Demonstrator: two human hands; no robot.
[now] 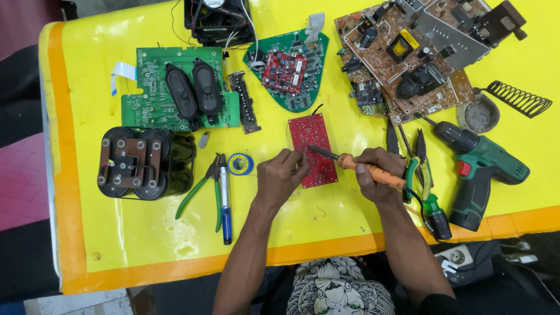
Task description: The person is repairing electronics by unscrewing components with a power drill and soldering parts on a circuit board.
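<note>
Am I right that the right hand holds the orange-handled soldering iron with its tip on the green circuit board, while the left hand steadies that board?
Not quite: the head view shows the right hand holding the soldering iron on the small red board, not a green one. The left hand does rest at that board's edge.

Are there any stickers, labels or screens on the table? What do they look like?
No screens or packages.
Yellow label: small rectangle on a part of the brown circuit board, top right.
Fan label: round, pale, on the black fan at the top edge.
</note>
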